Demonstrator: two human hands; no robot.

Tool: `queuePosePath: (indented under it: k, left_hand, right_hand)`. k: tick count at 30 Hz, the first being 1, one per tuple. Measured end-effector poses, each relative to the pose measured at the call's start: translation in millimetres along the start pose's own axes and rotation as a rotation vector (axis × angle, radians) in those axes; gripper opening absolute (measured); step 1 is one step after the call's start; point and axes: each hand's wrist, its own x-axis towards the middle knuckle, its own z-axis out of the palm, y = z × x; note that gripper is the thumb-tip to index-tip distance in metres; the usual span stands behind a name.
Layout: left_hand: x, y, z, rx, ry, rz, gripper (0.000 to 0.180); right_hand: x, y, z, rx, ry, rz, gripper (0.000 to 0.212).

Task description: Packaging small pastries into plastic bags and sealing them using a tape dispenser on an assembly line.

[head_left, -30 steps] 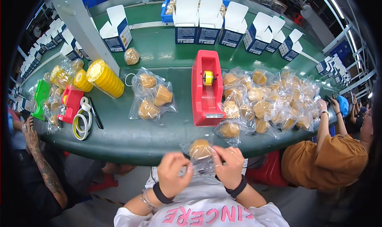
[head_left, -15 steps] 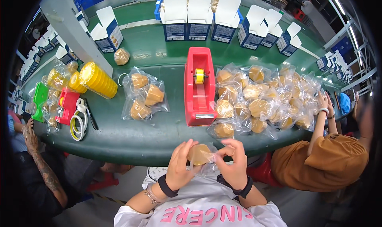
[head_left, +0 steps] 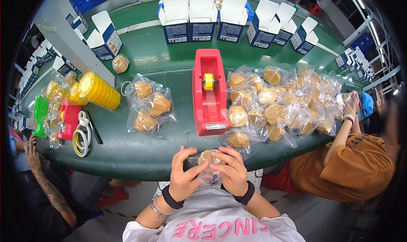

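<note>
Just off the table's front edge, I hold a brown, rounded piece in a clear plastic bag (head_left: 210, 157) between both hands. My left hand (head_left: 183, 174) has its fingers bent around the left side of the bag. Over the right side and top lie the curled fingers of my right hand (head_left: 234, 171). Loose film bunches below the piece, partly hidden by my fingers. Straight ahead stands a red tape dispenser (head_left: 208, 104) with a roll of yellow tape (head_left: 208, 81). To its right lies a heap of similar bagged brown pieces (head_left: 277, 102).
Three more bagged pieces (head_left: 152, 104) lie left of the dispenser. Farther left are stacked yellow tape rolls (head_left: 99, 91), a black marker (head_left: 94, 128) and white tape rings (head_left: 80, 142). Open blue-and-white boxes (head_left: 202, 30) line the back. A co-worker in brown (head_left: 343, 170) sits at right.
My right hand has come in from pinching the bag's edge at the right to curl over the piece. The film is now gathered closer around it. My view has shifted slightly.
</note>
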Motion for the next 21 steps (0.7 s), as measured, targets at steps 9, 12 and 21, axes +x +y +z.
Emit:
queuePosePath:
  k: [9, 12, 21]
  left_hand:
    - [-4, 11, 9, -0.078, 0.197, -0.239, 0.03]
    - [4, 13, 4, 0.063, 0.088, -0.123, 0.029]
    - [17, -2, -1, -0.073, -0.068, -0.007, 0.027]
  right_hand:
    - [7, -4, -6, 0.04, -0.014, -0.104, 0.027]
    - [9, -6, -9, 0.095, 0.012, -0.033, 0.028]
    - [16, -7, -21, 0.165, -0.042, 0.117, 0.022]
